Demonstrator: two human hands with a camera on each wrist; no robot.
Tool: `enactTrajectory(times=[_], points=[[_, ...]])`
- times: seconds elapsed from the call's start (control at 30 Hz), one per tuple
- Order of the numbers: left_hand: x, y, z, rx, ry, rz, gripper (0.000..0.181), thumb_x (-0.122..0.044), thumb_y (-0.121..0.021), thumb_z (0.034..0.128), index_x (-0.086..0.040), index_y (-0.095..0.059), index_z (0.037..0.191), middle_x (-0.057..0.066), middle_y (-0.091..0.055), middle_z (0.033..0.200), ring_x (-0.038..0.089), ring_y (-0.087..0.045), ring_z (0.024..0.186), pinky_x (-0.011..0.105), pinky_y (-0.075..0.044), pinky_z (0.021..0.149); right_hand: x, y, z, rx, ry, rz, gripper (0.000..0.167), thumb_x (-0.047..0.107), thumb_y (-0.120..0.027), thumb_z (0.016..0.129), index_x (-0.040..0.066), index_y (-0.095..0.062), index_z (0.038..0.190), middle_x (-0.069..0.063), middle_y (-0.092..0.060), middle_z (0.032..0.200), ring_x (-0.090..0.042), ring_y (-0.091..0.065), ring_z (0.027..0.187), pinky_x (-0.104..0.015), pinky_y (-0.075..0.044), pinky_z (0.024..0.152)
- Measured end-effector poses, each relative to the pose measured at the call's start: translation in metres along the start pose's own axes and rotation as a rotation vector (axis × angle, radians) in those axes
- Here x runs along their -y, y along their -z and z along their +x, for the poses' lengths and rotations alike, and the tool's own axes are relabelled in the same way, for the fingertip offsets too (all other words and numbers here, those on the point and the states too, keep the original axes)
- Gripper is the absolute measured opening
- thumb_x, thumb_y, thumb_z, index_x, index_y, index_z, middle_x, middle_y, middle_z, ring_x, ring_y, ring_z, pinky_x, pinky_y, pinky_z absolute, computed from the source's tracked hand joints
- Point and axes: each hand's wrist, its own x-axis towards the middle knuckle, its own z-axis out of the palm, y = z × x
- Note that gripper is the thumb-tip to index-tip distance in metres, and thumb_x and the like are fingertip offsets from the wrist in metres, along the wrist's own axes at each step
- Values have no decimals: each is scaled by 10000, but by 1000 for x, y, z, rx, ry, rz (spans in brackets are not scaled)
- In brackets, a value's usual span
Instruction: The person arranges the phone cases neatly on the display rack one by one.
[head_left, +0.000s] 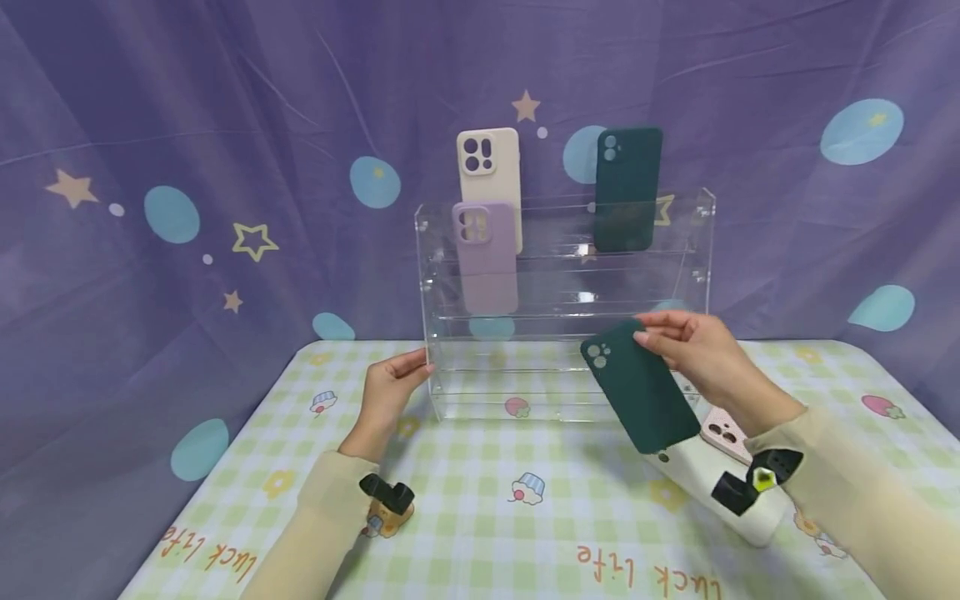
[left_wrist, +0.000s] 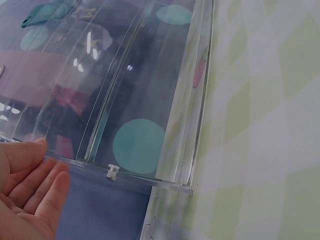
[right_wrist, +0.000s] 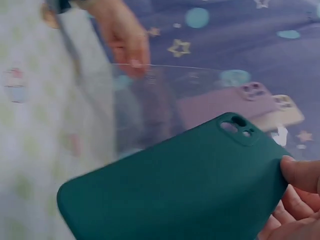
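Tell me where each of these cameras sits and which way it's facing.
Head: worn on the head, facing forward and down at the clear stand; left fingers, right fingers and both sleeves show.
Left wrist: on that wrist, facing the stand's edge and tablecloth; left fingers at lower left.
Right wrist: on that wrist, looking across the held green case toward the stand; right fingers at right, left fingers beyond.
Shared: head and right wrist both show the held green case and purple case.

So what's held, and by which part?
Right hand: dark green phone case, by its top corner away from the camera cutouts. Left hand: clear rack, by its side edge.
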Motion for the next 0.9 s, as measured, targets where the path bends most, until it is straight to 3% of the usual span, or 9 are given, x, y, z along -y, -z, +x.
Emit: enactTrajectory(times=[0.13,0.27,0.4,0.6,0.77,0.9], points=[[0,-1,1,12,-2,4,298,-6,-694,831,88,-638,1108,218,-652,1104,-8,-629,834,143,-505,791,32,13,12,-59,155,297,152,30,-645,879,148,-665,973,63,-689,789,-36,-623,687,-149,-517,616],[1,0,1,17,15,10,307,-40,-699,837,62,-643,1121,195,-654,1120,-9,-630,849,145,-504,804,64,18,30,-155,333,496,143,-36,-655,845,69,-674,940,-13,-667,773,-77,-621,660,-157,-520,572],[2,1,2,18,27,4,299,-30,-695,838,49,-646,1122,191,-652,1125,-9,-636,847,152,-504,815,89,19,52,-241,439,616,151,-80,-650,826,10,-642,948,-52,-641,764,-109,-610,668,-169,-514,556],[2,1,3,34,14,7,309,-38,-690,845,59,-637,1134,184,-660,1115,-5,-631,844,160,-511,805,108,18,78,-331,523,733,173,-133,-623,818,-31,-604,956,-100,-592,806,-155,-571,729,-195,-513,611],[3,1,3,34,7,13,323,-46,-694,844,65,-630,1141,180,-659,1120,-15,-628,846,149,-506,808,110,17,94,-348,598,860,180,-172,-599,811,-62,-593,954,-133,-575,823,-183,-569,758,-226,-529,674],[5,1,2,26,8,4,320,-30,-692,841,75,-627,1137,197,-652,1124,-25,-631,828,142,-504,805,100,17,100,-343,619,865,184,-181,-587,814,-64,-601,954,-136,-584,821,-180,-585,761,-228,-533,695]])
